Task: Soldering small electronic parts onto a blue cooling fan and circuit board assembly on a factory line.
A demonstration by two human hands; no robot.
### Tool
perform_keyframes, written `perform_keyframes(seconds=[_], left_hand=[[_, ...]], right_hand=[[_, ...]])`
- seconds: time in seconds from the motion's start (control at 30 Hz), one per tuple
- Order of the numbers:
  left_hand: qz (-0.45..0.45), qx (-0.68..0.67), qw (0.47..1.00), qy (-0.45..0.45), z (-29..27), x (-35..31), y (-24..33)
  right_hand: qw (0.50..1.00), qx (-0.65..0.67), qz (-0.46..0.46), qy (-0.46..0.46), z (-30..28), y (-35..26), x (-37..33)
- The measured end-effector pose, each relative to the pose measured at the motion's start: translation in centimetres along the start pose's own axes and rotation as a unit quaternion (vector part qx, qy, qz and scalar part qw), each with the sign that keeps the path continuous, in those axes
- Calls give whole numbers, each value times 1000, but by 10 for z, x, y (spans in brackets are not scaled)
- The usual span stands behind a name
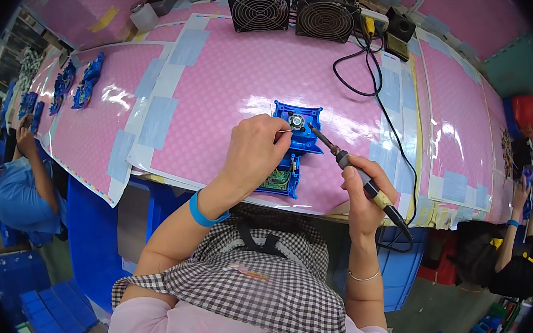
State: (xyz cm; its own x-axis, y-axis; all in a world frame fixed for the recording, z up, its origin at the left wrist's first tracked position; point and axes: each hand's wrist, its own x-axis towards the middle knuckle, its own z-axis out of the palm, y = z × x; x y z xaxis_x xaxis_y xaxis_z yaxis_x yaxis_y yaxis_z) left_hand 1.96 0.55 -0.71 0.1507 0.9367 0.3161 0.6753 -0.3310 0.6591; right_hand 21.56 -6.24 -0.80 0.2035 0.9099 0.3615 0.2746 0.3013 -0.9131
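My right hand (365, 197) is closed around a soldering iron (355, 168), grey and black with a pale band on the handle. Its tip points at a blue plastic housing (306, 146) lying on the worktop. Set in that housing is a small round metal part (297, 121), with the iron's tip just to its right. From the left, my left hand (255, 150) pinches a thin wire (287, 130) close to the round part. A second blue shell with a green circuit board (275, 180) lies nearer to me, partly covered by my left hand.
Two black fans (259, 8) stand at the back. The iron's black cord (399, 140) runs down the right side from a power strip (374, 17) beside a soldering stand (397, 45). Several blue assemblies (88, 81) lie at left. Co-workers sit at left (23, 189) and right (513, 245).
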Motion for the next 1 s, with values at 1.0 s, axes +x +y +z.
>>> perform_keyframes(seconds=[1.0], left_hand=[[82, 157, 956, -232, 4, -12, 27]], right_hand=[[979, 149, -15, 138, -1, -27, 15]])
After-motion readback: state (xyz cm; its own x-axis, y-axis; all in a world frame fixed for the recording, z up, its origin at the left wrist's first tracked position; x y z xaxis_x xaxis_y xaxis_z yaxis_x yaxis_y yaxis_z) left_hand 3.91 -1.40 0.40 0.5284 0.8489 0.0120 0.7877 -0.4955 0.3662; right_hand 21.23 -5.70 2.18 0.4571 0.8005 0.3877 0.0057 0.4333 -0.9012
